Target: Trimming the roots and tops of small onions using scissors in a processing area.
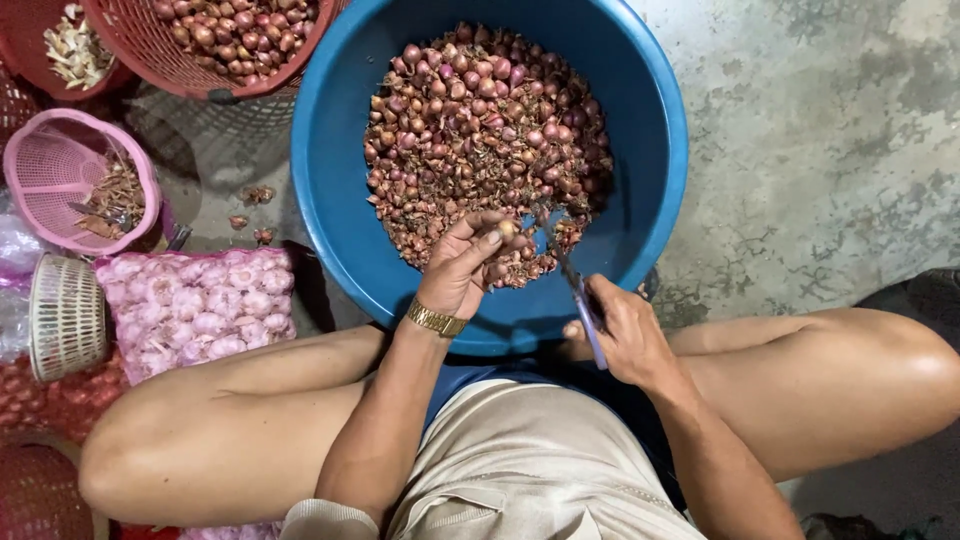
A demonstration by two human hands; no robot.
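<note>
Crossed bare legs (230, 430) nearest; left hand (462, 270), fingers clamped on one shallot (508, 230), right hand (625, 335), fingers closed round a small knife (575, 285), both over the near rim of the blue basin (660, 150) of shallots on the floor.

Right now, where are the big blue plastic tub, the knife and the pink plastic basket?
Big blue plastic tub (655, 150): head view, bare right inner wall.
Knife (572, 280): head view, blade above the right hand (625, 335).
Pink plastic basket (45, 170): head view, bare mesh floor.
</note>
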